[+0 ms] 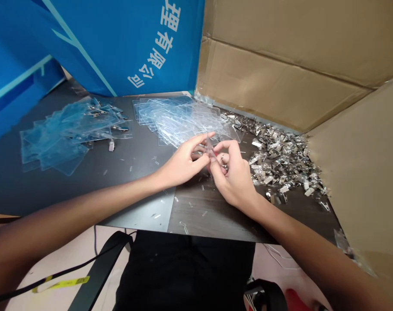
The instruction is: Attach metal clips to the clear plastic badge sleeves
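Left hand point(183, 162): partly closed, thumb and fingertips pinching a clear plastic strip point(210, 147).
Right hand point(231, 181): partly closed, its fingertips meeting the same strip from the other side; whatever lies deeper in the fingers is hidden.
Strip: held nearly upright between both hands, above a dark table point(86, 185).
Handling: a steady fingertip pinch, with the hands kept close, looks best for so slight a piece.
Right side: a heap of metal clips point(280, 162) just beside the right hand.
Behind: stacks of clear plastic sleeves point(180, 119) near the fingertips, more clear plastic sleeves point(58, 144) further left.
Edges: a cardboard wall point(280, 65) and a blue printed banner point(118, 43).
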A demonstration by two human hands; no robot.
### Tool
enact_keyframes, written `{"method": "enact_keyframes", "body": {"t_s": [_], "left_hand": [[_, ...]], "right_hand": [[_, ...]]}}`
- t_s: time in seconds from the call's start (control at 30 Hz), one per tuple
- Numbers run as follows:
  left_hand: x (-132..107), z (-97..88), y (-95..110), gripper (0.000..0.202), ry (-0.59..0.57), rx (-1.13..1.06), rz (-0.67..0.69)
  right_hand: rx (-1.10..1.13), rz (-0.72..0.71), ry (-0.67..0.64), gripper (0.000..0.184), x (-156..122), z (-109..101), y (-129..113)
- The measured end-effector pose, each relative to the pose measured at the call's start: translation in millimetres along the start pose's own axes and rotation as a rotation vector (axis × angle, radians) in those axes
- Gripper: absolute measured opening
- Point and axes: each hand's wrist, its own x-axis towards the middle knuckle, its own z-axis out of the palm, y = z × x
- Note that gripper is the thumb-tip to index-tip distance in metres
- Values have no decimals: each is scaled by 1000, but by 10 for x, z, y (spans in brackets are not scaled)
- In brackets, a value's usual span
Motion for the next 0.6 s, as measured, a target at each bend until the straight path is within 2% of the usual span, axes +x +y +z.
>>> {"method": "enact_keyframes", "body": {"t_s": [0.17, 0.27, 0.47, 0.6], "left_hand": [[53, -43, -26, 66, -40, 7, -75], [72, -77, -20, 57, -79, -19, -133], [63, -105, 35, 42, -78, -69, -162], [59, -118, 64, 29, -149, -205, -239]], "right_hand": [[128, 91, -9, 9, 5, -41, 42], [196, 108, -32, 9, 15, -54, 97], [223, 102, -38, 12, 33, -91, 109], [225, 102, -33, 13, 47, -135, 80]]}}
